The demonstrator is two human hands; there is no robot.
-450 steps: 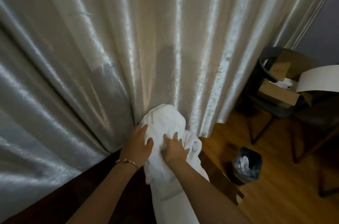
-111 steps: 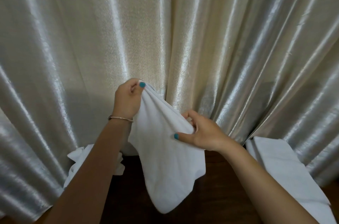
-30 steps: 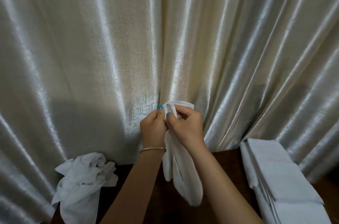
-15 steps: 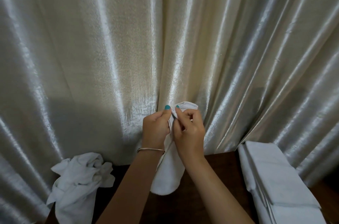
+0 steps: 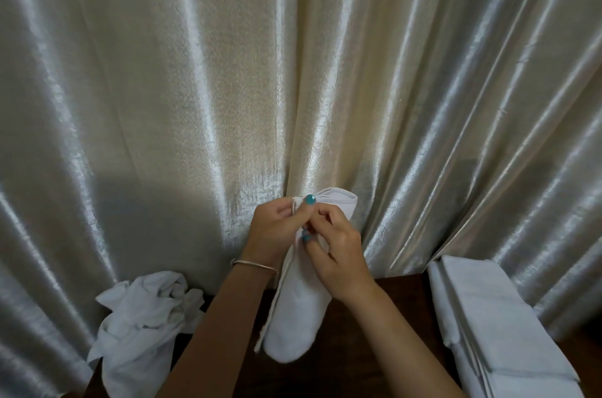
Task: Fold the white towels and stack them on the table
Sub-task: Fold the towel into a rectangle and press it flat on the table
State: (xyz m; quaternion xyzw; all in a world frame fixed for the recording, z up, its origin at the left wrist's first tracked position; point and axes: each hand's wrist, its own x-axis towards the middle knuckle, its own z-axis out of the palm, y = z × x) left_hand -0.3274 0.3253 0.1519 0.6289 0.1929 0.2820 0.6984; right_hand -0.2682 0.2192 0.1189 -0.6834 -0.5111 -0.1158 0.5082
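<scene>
Both hands, left hand [image 5: 272, 228] and right hand [image 5: 338, 251], pinch the towel [image 5: 294, 322] at frame centre; we should align its top edges before lowering to the desk [image 5: 355, 348].

A shiny, cream-silver curtain [image 5: 228, 88] fills nearly the whole view, hanging in deep vertical folds that catch bright streaks of light. A soft shadow darkens its lower left part. Below it runs a dark brown wooden counter [image 5: 374, 332], its far edge meeting the curtain.
</scene>
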